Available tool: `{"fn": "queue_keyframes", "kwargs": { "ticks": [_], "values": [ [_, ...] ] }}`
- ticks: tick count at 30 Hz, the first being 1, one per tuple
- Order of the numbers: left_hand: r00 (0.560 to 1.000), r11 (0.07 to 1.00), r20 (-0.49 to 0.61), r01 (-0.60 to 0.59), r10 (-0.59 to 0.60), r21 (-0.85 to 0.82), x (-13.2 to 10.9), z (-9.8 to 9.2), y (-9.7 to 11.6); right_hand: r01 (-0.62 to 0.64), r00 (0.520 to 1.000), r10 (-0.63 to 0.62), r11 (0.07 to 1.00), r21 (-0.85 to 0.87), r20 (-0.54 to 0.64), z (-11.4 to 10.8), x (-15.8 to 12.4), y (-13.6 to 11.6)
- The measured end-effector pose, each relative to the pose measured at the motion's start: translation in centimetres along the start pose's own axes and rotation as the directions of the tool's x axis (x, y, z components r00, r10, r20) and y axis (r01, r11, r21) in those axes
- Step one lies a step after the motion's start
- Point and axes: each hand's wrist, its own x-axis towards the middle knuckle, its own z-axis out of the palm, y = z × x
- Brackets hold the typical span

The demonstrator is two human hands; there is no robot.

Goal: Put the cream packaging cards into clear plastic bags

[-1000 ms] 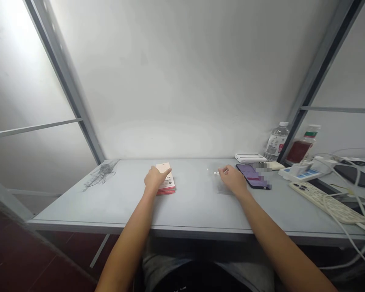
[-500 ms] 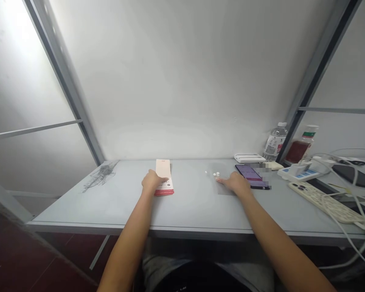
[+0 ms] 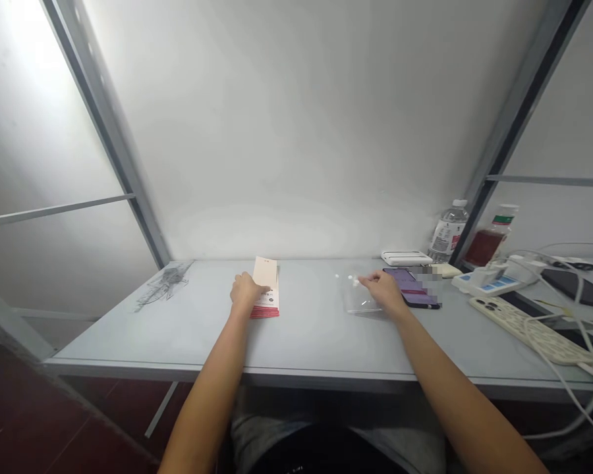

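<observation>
Red-edged paper stack point(image 3: 267, 304) under the cupped left hand point(image 3: 246, 293), right hand point(image 3: 383, 289) pinched narrow beside small round white pellets point(image 3: 353, 280).

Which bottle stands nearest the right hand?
The clear water bottle, nearer the right hand; the other bottle, holding red liquid, stands farther right.

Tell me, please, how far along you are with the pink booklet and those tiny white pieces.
Already out: the tiny round white pieces lie loose on the grey tabletop, beside a clear plastic bag. In hand: the left hand rests on the pale pink, red-edged booklet, and the right hand has its fingers beside the pieces. Left: no piece looks gathered up.
</observation>
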Motion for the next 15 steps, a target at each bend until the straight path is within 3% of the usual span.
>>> {"fn": "queue_keyframes", "kwargs": {
  "ticks": [2, 5, 9, 11, 13, 15],
  "values": [
    [1.0, 0.997, 0.008, 0.005, -0.004, -0.078, -0.1, -0.1, 0.1, 0.001, 1.0, 0.001, 0.993, 0.119, -0.019, -0.1, -0.1, -0.4],
    [0.993, 0.942, 0.111, 0.01, 0.028, -0.336, -0.2, -0.3, 0.4, -0.025, 0.999, 0.017, 0.937, 0.348, 0.028, -0.3, -0.3, -0.9],
    [0.957, 0.782, 0.208, -0.03, 0.202, -0.622, -1.0, -0.9, 1.4, -0.048, 0.992, -0.033, 0.802, 0.596, 0.124, -0.5, -0.5, -1.5],
    [0.9, 0.634, 0.237, -0.054, 0.365, -0.772, -1.7, -1.1, 2.0, -0.051, 0.987, -0.06, 0.77, 0.636, 0.151, -0.5, -0.7, -1.8],
    [0.81, 0.506, 0.262, -0.05, 0.525, -0.861, -2.7, -1.2, 2.7, -0.076, 0.981, -0.063, 0.753, 0.654, 0.186, -0.3, -1.1, -2.2],
    [0.708, 0.445, 0.308, -0.009, 0.635, -0.896, -3.7, -1.1, 3.3, -0.111, 0.973, -0.056, 0.733, 0.671, 0.222, 0.0, -1.5, -2.6]
  ]
}}
